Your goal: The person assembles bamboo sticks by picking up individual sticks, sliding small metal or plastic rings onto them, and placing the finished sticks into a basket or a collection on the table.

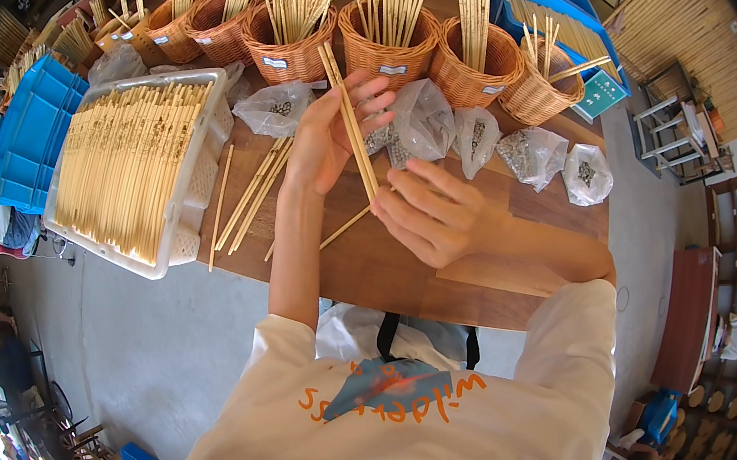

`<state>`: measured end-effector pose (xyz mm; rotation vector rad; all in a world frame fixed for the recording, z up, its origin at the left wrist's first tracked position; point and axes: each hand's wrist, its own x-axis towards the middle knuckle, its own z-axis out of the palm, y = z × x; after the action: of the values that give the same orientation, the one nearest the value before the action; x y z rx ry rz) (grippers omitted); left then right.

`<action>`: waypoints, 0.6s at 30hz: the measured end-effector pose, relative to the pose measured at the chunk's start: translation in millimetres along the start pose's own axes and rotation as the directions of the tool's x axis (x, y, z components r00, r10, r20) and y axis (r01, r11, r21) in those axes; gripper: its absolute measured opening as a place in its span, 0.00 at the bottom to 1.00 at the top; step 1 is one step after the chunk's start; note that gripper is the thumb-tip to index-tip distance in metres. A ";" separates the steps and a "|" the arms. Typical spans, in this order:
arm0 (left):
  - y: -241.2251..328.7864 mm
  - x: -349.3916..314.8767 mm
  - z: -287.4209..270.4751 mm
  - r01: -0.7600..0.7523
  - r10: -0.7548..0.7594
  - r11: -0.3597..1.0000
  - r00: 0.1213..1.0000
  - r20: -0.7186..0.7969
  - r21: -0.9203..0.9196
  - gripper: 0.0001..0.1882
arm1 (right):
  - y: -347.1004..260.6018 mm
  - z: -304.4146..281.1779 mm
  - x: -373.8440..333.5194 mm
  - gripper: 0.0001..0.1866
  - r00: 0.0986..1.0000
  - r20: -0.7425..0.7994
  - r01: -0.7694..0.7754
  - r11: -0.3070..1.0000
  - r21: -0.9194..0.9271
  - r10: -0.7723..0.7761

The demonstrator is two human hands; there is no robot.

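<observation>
A pair of slim bamboo sticks (pixel 351 124) slants in front of me, held together side by side. My left hand (pixel 334 138) is palm up with its fingers spread, and the sticks lie across it. Close to their lower ends are the bent fingers of my right hand (pixel 435 211), which seem to pinch them; the thumb is hidden. Several loose bamboo sticks (pixel 255 198) rest on the wooden table left of my left forearm. Another stick (pixel 346 227) lies under my hands, partly covered.
Wicker baskets (pixel 388 35) of sticks line the table's far side. Before them sit clear plastic bags (pixel 532 158) of small grey pieces. At the left stands a white crate (pixel 195 181) packed with sticks, beside a blue bin (pixel 31 133). A green sign (pixel 599 95) stands at the far right.
</observation>
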<state>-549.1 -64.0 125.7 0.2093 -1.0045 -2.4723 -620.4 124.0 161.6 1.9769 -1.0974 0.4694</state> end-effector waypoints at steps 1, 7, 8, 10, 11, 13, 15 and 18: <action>-0.7 -1.2 -3.9 0.004 -0.004 1.000 1.000 0.019 0.007 0.24 | -5.9 5.2 -8.9 0.05 1.000 0.006 0.011 1.000 0.015 -0.011; -10.9 -6.0 -19.6 -0.024 0.020 0.999 0.987 0.161 0.022 0.18 | -10.7 18.4 -21.1 0.12 0.981 0.182 0.039 0.985 0.167 -0.070; -11.7 -7.3 -19.0 -0.040 0.028 0.997 0.986 0.166 0.064 0.18 | -6.7 19.2 -18.1 0.14 0.979 0.191 0.035 0.976 0.213 -0.077; -13.9 -8.9 -19.9 -0.070 0.042 0.980 0.988 0.149 0.188 0.18 | 7.4 18.6 -13.5 0.15 0.985 0.146 -0.125 0.973 0.193 0.097; -15.9 -9.1 -21.5 -0.082 0.049 0.960 0.991 0.128 0.269 0.17 | 18.7 17.8 -9.6 0.16 0.975 0.122 -0.204 0.961 0.185 0.184; -17.7 -14.4 -23.9 -0.107 0.067 0.921 0.991 0.117 0.375 0.17 | 60.3 19.4 11.5 0.13 0.863 0.102 -0.499 0.807 0.315 0.494; -17.5 -18.3 -23.3 -0.146 0.084 0.894 0.983 0.161 0.424 0.17 | 87.2 41.9 23.9 0.13 0.687 -0.061 -0.632 0.637 0.441 0.724; -23.4 -22.4 -16.9 -0.138 0.063 0.890 0.981 0.183 0.434 0.17 | 104.1 58.4 26.4 0.11 0.694 -0.036 -0.598 0.604 0.527 0.719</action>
<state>-532.5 -49.2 96.7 0.0925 -1.6071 -2.1592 -695.9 32.9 192.3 1.7507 -1.6676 1.4876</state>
